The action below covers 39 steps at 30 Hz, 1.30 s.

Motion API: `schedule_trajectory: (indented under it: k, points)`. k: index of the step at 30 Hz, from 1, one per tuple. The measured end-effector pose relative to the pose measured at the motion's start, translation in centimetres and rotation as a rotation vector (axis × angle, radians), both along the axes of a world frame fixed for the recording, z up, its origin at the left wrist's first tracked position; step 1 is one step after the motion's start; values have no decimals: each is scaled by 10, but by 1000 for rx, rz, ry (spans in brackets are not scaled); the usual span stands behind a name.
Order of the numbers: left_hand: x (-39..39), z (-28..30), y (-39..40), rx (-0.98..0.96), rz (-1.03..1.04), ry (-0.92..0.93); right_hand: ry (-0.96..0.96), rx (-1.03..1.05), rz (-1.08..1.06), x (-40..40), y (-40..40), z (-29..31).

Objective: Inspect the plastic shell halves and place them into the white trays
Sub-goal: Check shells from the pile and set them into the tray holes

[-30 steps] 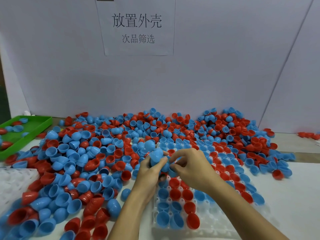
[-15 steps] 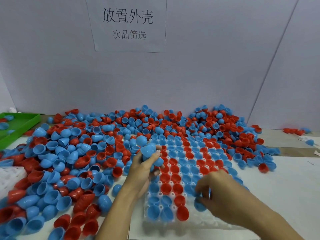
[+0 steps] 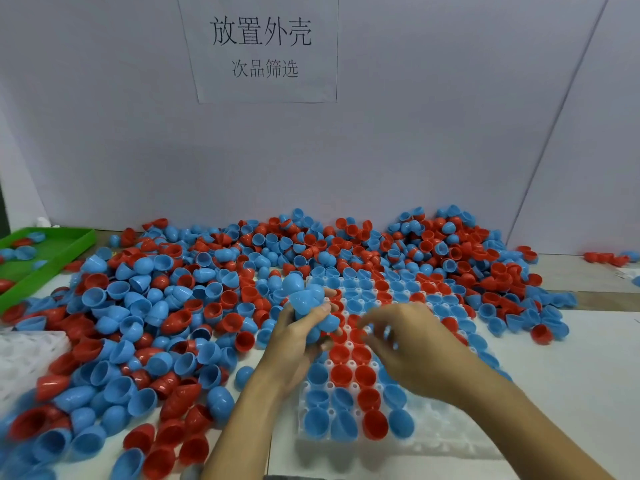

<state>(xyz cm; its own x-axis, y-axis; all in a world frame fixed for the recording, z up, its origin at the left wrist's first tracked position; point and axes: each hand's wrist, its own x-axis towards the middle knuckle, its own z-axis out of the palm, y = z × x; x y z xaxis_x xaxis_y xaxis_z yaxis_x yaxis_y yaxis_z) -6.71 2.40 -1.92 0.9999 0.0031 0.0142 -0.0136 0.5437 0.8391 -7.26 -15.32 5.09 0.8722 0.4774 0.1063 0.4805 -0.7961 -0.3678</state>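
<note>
Head view, nearest first: the white moulded plastic tray (image 3: 433, 441) lies on the table in front of the person, its near pockets bare along the front edge and its rows beyond filled with open-side-up blue and red shell halves. Over the tray's middle the right hand (image 3: 412, 344) hovers, blurred, fingers loosely curled; whether it pinches a shell cannot be told. Half a second ago it was low at the tray's near right rows, so it has probably just seated a half and is now swinging back toward the left hand (image 3: 298, 336). That hand is raised just left of the tray and grips a clutch of blue plastic shell halves (image 3: 306, 303), as it did before. By this reading one more pocket is filled and the next half is about to be taken for checking. Left and beyond spreads the loose heap of red and blue shell halves (image 3: 145, 320). Farther left sits a green plastic tray (image 3: 65, 247) holding a few shells. Behind, a paper sign (image 3: 259, 46) hangs on the grey wall.
</note>
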Motion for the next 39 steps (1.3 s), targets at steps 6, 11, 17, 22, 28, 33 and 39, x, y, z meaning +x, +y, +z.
schedule_trajectory:
  k: [6,11,17,22,28,33,39]
  points:
    - [-5,-1,1,38,-68,-70,148,334,-58,24,39,-4]
    - [-4,-2,1,76,-48,-81,299,311,-17,32,33,2]
    - [-2,-1,0,102,-6,-66,342,354,-44,35,37,-4]
    - [-1,-3,0,199,93,-96,347,525,-132,35,38,-14]
    - [-3,0,3,164,23,-131,-166,406,32,36,46,14]
    - [-8,3,7,94,-172,-173,33,40,336,50,50,45]
    - [-8,1,11,71,-201,-148,41,324,252,60,39,37]
